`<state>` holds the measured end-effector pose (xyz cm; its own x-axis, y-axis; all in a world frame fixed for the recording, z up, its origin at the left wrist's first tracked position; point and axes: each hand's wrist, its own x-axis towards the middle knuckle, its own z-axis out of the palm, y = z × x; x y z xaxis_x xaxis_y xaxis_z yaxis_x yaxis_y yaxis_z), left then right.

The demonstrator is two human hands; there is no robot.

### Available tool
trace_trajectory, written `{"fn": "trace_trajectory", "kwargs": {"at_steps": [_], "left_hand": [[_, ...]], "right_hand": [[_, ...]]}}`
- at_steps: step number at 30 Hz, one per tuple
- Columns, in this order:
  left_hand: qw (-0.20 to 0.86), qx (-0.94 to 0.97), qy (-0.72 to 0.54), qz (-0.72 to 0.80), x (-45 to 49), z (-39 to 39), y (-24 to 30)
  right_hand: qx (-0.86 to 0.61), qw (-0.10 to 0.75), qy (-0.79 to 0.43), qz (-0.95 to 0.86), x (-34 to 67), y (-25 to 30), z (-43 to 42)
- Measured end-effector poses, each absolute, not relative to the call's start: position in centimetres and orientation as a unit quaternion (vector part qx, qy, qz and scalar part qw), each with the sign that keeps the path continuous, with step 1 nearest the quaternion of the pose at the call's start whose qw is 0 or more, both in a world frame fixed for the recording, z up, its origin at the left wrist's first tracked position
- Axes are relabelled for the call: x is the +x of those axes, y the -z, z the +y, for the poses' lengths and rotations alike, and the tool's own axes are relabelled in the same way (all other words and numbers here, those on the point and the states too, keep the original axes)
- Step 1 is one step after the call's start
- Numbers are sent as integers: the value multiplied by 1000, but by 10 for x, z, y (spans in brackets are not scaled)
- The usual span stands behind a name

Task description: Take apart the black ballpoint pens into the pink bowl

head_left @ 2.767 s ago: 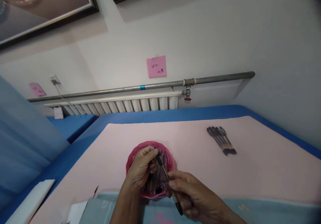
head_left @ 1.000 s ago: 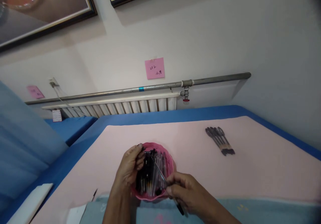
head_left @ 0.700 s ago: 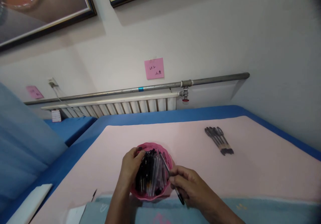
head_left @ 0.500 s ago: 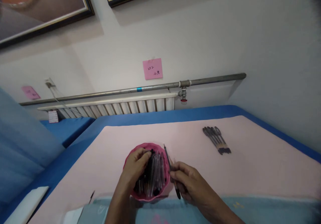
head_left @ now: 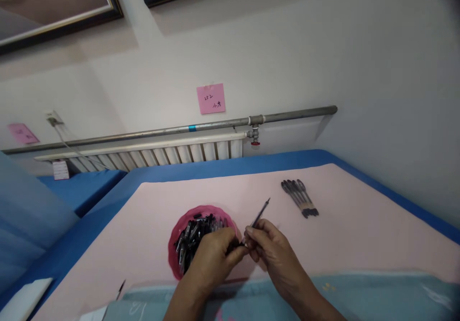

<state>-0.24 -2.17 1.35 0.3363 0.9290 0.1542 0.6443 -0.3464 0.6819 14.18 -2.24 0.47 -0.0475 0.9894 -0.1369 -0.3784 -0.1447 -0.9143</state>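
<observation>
My right hand (head_left: 275,249) pinches a slim gel pen (head_left: 260,213) with a clear, dark-filled barrel, one end pointing up and to the right. At the pen's lower end my left hand (head_left: 217,256) is closed, thumb and forefinger on a small black piece that looks like a pen cap (head_left: 241,243); the fingers partly hide it. The two hands meet just right of a pink scalloped basket (head_left: 173,258). Inside it lie many black pen caps (head_left: 192,235) and clear pen barrels (head_left: 218,223), part of them behind my left hand.
Several pens (head_left: 300,197) lie side by side on the pink tabletop (head_left: 352,225) to the right. A teal cloth (head_left: 377,292) runs along the near edge. Another dark pen-like tip (head_left: 121,288) shows at the lower left. Behind the table are a radiator (head_left: 179,153) and a pipe.
My left hand has left the basket's inside and moved right to meet my right hand. The pen has turned, its upper end now leaning right. The view has shifted slightly.
</observation>
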Motion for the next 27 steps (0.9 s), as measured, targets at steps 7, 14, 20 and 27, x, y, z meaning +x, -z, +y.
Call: {"fn": "trace_trajectory", "kwargs": {"at_steps": [7, 14, 20, 27], "left_hand": [[234, 795, -255, 497, -1, -23, -14], [269, 797, -251, 479, -1, -27, -21], [355, 760, -272, 472, -2, -28, -29], [311, 750, -293, 506, 0, -25, -20]], "right_hand": [[-444, 539, -591, -404, 146, 2, -21], [-428, 534, -627, -372, 148, -6, -21], [-428, 532, -636, -358, 149, -14, -23], [-443, 534, -630, -349, 149, -11, -21]]}}
